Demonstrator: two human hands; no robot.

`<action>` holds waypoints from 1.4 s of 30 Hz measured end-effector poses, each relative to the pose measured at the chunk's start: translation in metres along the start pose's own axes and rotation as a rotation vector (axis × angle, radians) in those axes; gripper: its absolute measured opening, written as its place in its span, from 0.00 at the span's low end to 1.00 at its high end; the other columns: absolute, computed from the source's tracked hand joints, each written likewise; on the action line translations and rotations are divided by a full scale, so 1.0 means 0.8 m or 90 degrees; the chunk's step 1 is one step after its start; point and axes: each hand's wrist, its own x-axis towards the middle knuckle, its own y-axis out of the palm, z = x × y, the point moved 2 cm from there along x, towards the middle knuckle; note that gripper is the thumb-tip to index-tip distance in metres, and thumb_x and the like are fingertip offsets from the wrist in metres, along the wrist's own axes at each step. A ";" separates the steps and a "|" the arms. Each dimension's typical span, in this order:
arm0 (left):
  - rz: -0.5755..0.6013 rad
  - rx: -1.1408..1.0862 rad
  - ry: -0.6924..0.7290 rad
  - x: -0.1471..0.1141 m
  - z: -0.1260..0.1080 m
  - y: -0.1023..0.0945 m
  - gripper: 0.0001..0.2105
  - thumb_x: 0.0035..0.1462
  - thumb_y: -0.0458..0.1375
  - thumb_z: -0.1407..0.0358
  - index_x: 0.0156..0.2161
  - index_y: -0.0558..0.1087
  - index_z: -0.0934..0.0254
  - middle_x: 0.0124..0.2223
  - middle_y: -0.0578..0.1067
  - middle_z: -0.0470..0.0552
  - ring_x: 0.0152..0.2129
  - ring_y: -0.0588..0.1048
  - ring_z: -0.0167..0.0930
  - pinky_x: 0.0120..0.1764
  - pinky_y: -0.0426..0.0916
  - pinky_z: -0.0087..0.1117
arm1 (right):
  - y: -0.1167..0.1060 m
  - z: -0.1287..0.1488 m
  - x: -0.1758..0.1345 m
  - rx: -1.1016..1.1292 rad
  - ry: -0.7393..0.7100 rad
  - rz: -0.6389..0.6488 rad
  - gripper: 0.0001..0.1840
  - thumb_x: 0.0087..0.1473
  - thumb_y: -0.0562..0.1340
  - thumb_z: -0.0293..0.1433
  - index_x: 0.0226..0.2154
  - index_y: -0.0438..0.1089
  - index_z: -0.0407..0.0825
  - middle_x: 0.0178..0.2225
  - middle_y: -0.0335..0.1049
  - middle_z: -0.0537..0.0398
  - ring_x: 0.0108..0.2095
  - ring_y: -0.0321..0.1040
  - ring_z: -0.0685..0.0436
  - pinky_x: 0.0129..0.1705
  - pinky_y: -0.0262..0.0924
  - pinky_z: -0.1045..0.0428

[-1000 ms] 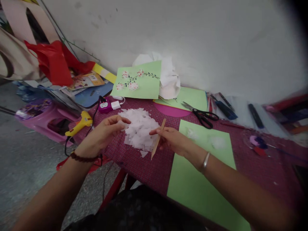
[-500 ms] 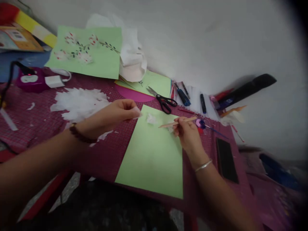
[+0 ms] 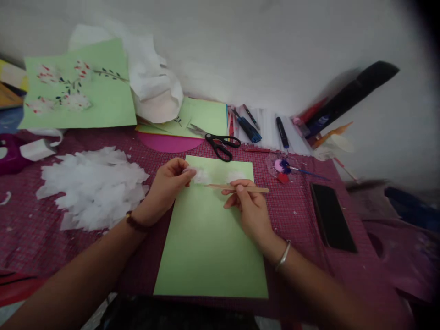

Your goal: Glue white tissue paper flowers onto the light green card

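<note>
A light green sheet of paper lies on the checked tablecloth in front of me. My left hand is pinched over its upper left edge, with a bit of white tissue paper barely showing at the fingertips. Between the fingers of my right hand is a thin wooden stick, its pointed tip toward the left hand. Two white tissue tufts sit near the sheet's top: the left tuft beside my left fingertips, the right tuft just beyond my right hand.
A pile of white tissue pieces lies to the left. Black-handled scissors rest beyond the sheet. A finished flower picture leans at the back left. Right of the sheet are a paint palette, a brush and a dark phone.
The view has turned left. My left hand has come over the green sheet beside the left tuft, and the stick in my right hand has moved closer to it.
</note>
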 end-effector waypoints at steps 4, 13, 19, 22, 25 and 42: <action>-0.009 -0.023 -0.018 0.004 0.002 -0.002 0.11 0.47 0.64 0.62 0.28 0.66 0.63 0.20 0.67 0.40 0.17 0.62 0.21 0.22 0.54 0.24 | -0.002 -0.001 0.007 -0.055 -0.029 -0.004 0.09 0.60 0.58 0.38 0.36 0.67 0.50 0.30 0.75 0.57 0.23 0.70 0.52 0.30 0.63 0.54; -0.025 -0.107 -0.082 0.014 0.009 -0.009 0.08 0.45 0.63 0.64 0.27 0.68 0.63 0.22 0.68 0.43 0.19 0.65 0.23 0.24 0.57 0.26 | 0.008 -0.002 0.020 -0.124 -0.059 0.042 0.08 0.61 0.57 0.36 0.36 0.69 0.51 0.30 0.74 0.57 0.25 0.70 0.52 0.30 0.64 0.54; 0.022 -0.060 -0.080 0.020 0.005 -0.017 0.05 0.44 0.61 0.64 0.25 0.71 0.64 0.23 0.68 0.45 0.20 0.64 0.25 0.25 0.58 0.27 | 0.007 -0.002 0.023 -0.134 -0.049 0.042 0.08 0.62 0.57 0.36 0.38 0.68 0.50 0.33 0.75 0.56 0.24 0.70 0.53 0.29 0.64 0.54; 0.180 0.140 -0.011 0.020 -0.006 -0.021 0.04 0.44 0.59 0.65 0.24 0.72 0.64 0.26 0.71 0.46 0.24 0.68 0.27 0.29 0.61 0.28 | 0.007 -0.002 0.023 -0.132 -0.055 0.036 0.08 0.62 0.57 0.37 0.38 0.68 0.50 0.33 0.75 0.56 0.24 0.70 0.53 0.28 0.64 0.55; 0.309 0.317 0.065 0.018 -0.015 -0.020 0.06 0.46 0.58 0.64 0.25 0.74 0.65 0.28 0.73 0.47 0.28 0.70 0.29 0.33 0.63 0.29 | 0.006 -0.002 0.023 -0.128 -0.066 0.034 0.09 0.62 0.57 0.37 0.38 0.68 0.50 0.33 0.75 0.57 0.23 0.70 0.53 0.28 0.64 0.55; 0.198 0.326 0.055 0.019 0.005 -0.004 0.05 0.47 0.56 0.67 0.25 0.72 0.66 0.23 0.71 0.45 0.21 0.67 0.25 0.25 0.58 0.25 | 0.001 -0.007 0.011 -0.094 -0.095 0.036 0.07 0.63 0.57 0.34 0.38 0.70 0.52 0.29 0.75 0.59 0.29 0.72 0.52 0.36 0.66 0.53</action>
